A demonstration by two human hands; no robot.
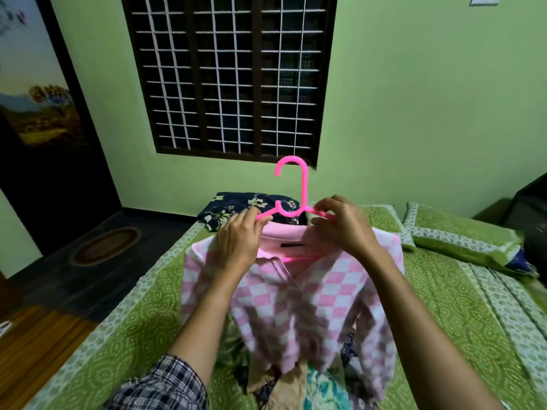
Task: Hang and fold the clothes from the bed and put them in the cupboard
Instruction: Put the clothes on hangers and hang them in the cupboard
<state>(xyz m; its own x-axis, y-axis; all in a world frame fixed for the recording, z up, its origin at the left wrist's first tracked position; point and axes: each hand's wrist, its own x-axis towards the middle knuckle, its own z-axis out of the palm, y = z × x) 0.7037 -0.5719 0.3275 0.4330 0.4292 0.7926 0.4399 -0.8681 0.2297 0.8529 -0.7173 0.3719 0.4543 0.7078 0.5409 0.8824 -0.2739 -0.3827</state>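
Shirt (pixel 296 306), pink and white checks, hangs on a pink hanger (pixel 304 187) above the middle of the bed (pixel 133 335) — held in the air, hook upward. Left hand (pixel 236 241) grips the hanger's left arm at the collar, fingers curled round it. Right hand (pixel 346 229) pinches the right arm with thumb and fingertips, also at the collar. The hands are near each other, one at each side of the hook. Under the shirt, at 6 o'clock, a pile (pixel 296 386) of mixed clothes lies on the green sheet. At 12 o'clock, behind the hanger, a dark flowered cloth (pixel 236 205) lies at the far edge of the bed. Pillows (pixel 461 235) are at 2 o'clock — an oval mat (pixel 106 245) is on the floor at 9 o'clock.
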